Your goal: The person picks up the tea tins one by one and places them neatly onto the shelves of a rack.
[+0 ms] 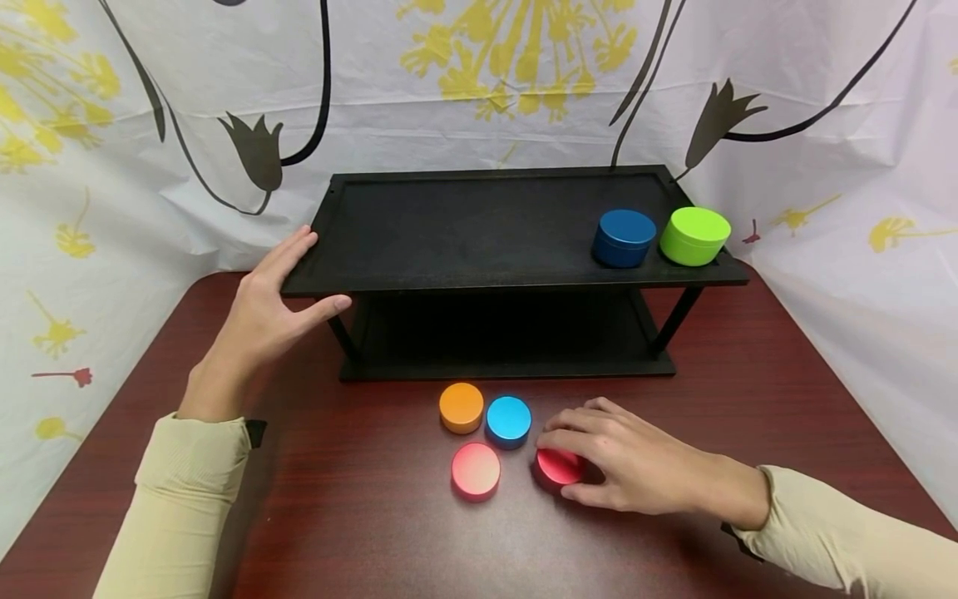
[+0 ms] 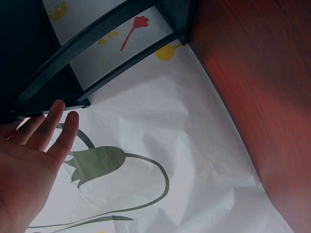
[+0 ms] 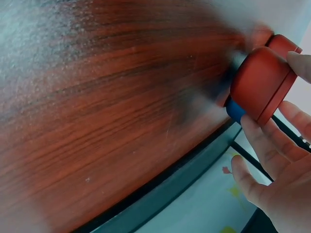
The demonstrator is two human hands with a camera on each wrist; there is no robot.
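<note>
My left hand point(image 1: 264, 312) rests at the left end of a black two-level shelf point(image 1: 479, 220), fingers extended along the top board's edge and thumb spread near the front corner. In the left wrist view its fingers point(image 2: 68, 133) look straight and hold nothing. My right hand point(image 1: 624, 453) grips a round red tin point(image 1: 560, 467) on the table, with the thumb at the near side and the fingers at the far side. The right wrist view shows the red tin point(image 3: 262, 82) between thumb and fingertips. Beside it sit a light blue tin point(image 1: 509, 420) and a pinkish-red tin point(image 1: 476, 471).
An orange tin point(image 1: 461, 408) stands just before the shelf. On the top board's right end are a dark blue tin point(image 1: 624, 239) and a lime green tin point(image 1: 694, 236). A patterned white curtain point(image 1: 479, 100) surrounds the dark red wooden table point(image 1: 352, 516) at back and sides.
</note>
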